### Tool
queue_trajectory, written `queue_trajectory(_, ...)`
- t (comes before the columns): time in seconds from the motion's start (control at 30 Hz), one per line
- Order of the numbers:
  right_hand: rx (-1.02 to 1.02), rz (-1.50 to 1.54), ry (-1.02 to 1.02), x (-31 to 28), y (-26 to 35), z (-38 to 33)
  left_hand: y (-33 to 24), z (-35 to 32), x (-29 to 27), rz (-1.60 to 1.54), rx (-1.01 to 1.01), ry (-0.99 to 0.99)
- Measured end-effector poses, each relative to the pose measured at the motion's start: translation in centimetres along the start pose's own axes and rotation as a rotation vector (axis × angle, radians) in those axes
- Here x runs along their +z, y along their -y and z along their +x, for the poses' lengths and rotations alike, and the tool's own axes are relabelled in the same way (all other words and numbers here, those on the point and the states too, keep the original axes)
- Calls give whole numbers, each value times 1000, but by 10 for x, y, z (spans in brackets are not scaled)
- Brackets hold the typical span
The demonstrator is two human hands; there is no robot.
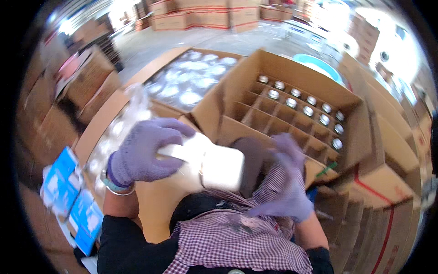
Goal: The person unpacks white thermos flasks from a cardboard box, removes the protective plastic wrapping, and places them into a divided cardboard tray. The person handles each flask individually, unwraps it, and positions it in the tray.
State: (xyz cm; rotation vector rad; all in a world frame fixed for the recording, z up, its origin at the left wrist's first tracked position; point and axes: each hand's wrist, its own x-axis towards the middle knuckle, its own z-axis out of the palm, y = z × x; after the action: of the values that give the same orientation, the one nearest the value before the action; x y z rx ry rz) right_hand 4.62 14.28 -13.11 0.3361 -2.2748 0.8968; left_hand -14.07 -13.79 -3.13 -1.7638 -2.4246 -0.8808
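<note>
My left hand (pixel 143 153), in a purple knit glove, grips the neck end of a white square bottle (pixel 210 164) lying sideways close to my chest. At the bottle's right end my right hand (pixel 285 180), also gloved in purple, touches a dark cap-like piece (pixel 251 160); motion blur hides how it holds it. Behind the bottle stands an open cardboard box (pixel 237 86) with a cardboard grid divider, and several cells along its far and right sides hold bottles with silver caps (pixel 292 98).
A flat carton (pixel 150 68) of plastic-wrapped clear bottles lies at the left and back. Blue-and-white packs (pixel 68 192) sit at the lower left. Red-taped cartons (pixel 388 192) stand at the right, more stacked boxes at the back.
</note>
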Motion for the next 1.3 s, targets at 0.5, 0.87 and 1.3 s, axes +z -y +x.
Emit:
queue_trajectory(0.5, 1206, 863, -658, -11, -24, -160, 68, 1, 247, -618, -136, 160)
queue_trajectory(0.87, 995, -872, -35, -69, -242, -19, 204, 41, 199, -3, -295, -778)
queue_trajectory(1.3, 1037, 666, 172, -22, -142, 8, 102, 77, 227, -397, -263, -826)
